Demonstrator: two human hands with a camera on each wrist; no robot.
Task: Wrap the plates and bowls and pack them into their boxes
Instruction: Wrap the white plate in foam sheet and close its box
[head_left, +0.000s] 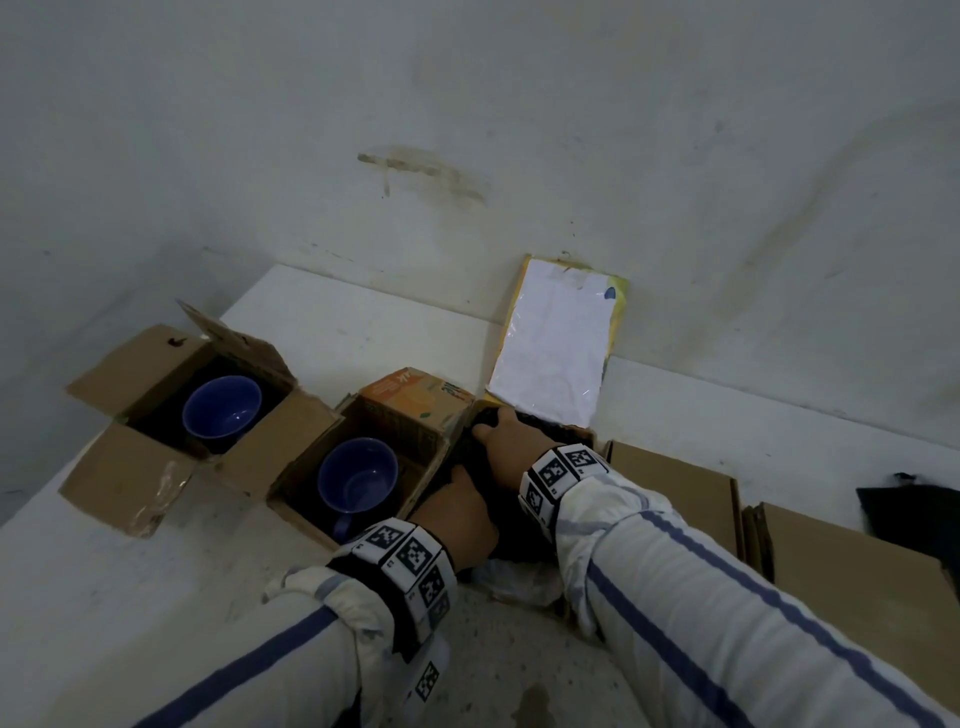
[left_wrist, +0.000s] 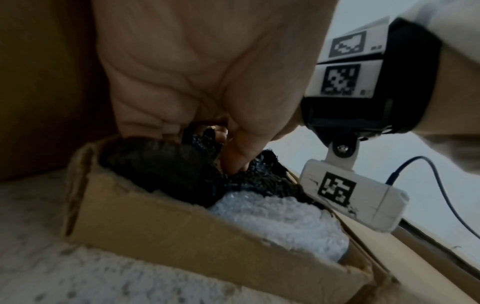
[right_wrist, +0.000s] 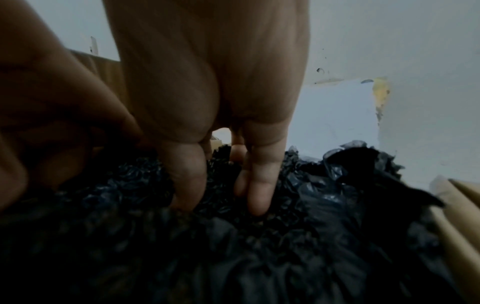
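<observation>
Together, left hand (head_left: 457, 512) and right hand (head_left: 511, 441) press spread fingers onto the black-wrapped bundle (right_wrist: 259, 246) inside the open cardboard box (left_wrist: 182, 230).

Both hands (head_left: 470, 483) – black wrap (head_left: 511, 525) in box.

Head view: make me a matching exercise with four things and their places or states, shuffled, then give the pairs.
1. blue bowl
2. blue mug
3. black wrapped bundle
4. white-lined lid

A. leaning against the wall
B. pressed down by both hands
C. in the far-left open box
D. in the orange-printed box

Pairs: 1-C, 2-D, 3-B, 4-A
</observation>
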